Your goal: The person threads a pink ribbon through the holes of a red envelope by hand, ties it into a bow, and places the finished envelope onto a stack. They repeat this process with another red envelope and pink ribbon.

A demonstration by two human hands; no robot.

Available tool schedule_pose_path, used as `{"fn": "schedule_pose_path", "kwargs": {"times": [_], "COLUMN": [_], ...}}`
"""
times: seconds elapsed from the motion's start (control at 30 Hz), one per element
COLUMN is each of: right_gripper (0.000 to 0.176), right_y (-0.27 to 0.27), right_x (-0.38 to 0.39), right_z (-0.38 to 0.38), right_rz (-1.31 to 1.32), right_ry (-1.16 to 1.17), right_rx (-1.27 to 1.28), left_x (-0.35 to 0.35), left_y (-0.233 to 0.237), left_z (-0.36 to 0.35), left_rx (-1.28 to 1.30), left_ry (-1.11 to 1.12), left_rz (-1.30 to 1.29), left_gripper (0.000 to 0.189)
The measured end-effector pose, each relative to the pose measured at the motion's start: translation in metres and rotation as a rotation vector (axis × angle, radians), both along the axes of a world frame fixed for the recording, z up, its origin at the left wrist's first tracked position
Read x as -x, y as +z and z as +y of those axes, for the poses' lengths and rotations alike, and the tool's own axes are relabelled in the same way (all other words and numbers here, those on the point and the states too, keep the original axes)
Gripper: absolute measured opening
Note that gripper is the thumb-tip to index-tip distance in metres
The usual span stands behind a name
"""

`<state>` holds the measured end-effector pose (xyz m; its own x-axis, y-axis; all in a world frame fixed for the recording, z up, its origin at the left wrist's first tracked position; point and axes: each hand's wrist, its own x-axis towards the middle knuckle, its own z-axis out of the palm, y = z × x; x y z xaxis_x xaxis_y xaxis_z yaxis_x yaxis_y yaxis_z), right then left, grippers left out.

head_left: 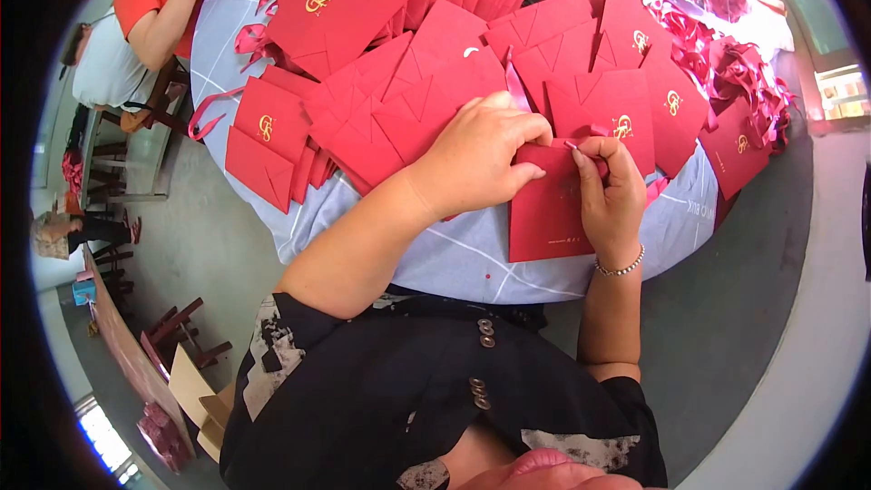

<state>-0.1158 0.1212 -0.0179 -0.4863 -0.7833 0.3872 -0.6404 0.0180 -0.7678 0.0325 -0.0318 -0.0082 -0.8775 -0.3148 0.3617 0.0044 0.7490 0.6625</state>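
Head camera view, looking down over a person's chest and two bare forearms to a round table draped in a pale blue-grey cloth. At the near edge lies one red envelope, flat on the cloth and slightly overhanging the rim, directly in front of the person.

Their left hand rests on the envelope's upper left corner, palm down, with the fingers curled over its top edge. This seems meant to pin the card so it cannot slide.

Their right hand, which wears a beaded bracelet, is closed in a narrow pinch at the same top edge. Thumb and forefinger nip a small pink ribbon end (too small to tell whether it is threaded through the card). The two hands nearly touch, so the work happens in one tight spot.

Beyond them the table is crowded with overlapping red envelopes, many bearing a gold monogram and fanned like shingles — probably so each stays within reach. A heap of pink ribbons sits at the far right.

At the upper left, a co-worker's arm in an orange sleeve reaches toward the pile.
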Motion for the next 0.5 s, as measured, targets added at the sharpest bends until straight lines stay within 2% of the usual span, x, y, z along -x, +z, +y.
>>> {"fn": "schedule_pose_path", "kwargs": {"times": [0.1,0.17,0.2,0.3,0.5], "right_gripper": [0.010,0.010,0.011,0.010,0.009], "right_y": [0.003,-0.003,0.001,0.002,0.002], "right_x": [-0.003,0.006,-0.002,-0.004,-0.012], "right_z": [-0.001,-0.001,0.007,0.005,0.001], "right_rz": [-0.042,0.137,-0.069,0.085,0.089], "right_ry": [0.002,0.012,-0.013,0.135,0.096], "right_rx": [0.139,0.276,0.164,0.061,0.032], "left_x": [0.001,0.000,0.000,0.000,0.000], "left_y": [-0.002,-0.004,-0.003,0.001,0.001], "left_z": [-0.002,-0.002,-0.001,-0.001,0.001], "left_rx": [-0.050,-0.123,-0.124,-0.148,-0.177], "left_ry": [-0.019,0.004,0.000,0.017,0.034], "left_rz": [-0.006,-0.034,-0.043,-0.086,-0.096], "left_gripper": [0.030,0.029,0.029,0.029,0.031]}}
